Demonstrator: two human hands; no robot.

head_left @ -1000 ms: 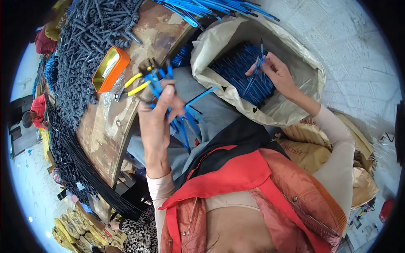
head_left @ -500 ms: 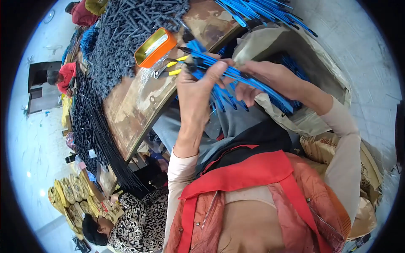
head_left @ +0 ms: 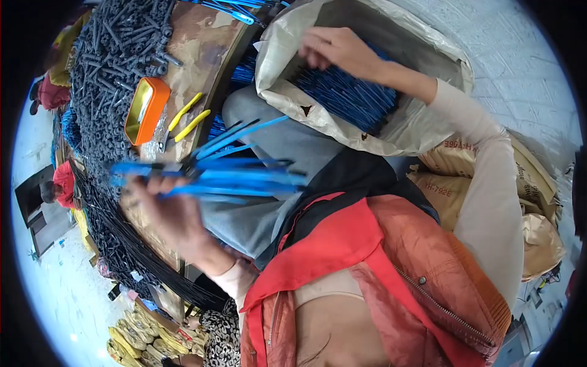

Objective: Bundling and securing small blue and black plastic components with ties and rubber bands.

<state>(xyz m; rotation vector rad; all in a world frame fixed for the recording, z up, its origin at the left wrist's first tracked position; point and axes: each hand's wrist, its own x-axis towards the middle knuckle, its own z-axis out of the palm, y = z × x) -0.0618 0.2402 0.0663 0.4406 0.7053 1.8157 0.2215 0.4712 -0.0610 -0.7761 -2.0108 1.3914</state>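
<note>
My left hand [head_left: 177, 214], blurred by motion, is closed around a bundle of thin blue rods [head_left: 244, 180] with some dark ends. The bundle fans out to the right above my lap, beside the table [head_left: 205, 46]. Over the mouth of a large whitish sack [head_left: 278, 64] hangs my right hand [head_left: 345, 52]. Its fingers are loosely bent and no rod shows in them. Many dark blue rods [head_left: 348, 95] lie inside the sack below that hand. Pliers with yellow handles [head_left: 191, 124] rest near the table edge.
An orange open box [head_left: 147, 110] stands left of the pliers. Grey tubular pieces [head_left: 116, 55] are heaped behind it, with long black rods [head_left: 116, 226] nearer. More blue rods [head_left: 241, 13] lie at the table's far end. Brown paper bags [head_left: 443, 189] sit at right; other people work at left.
My hands have parted: the left swung left with the bundle, while the right moved away from it to above the sack. My view has shifted too.
</note>
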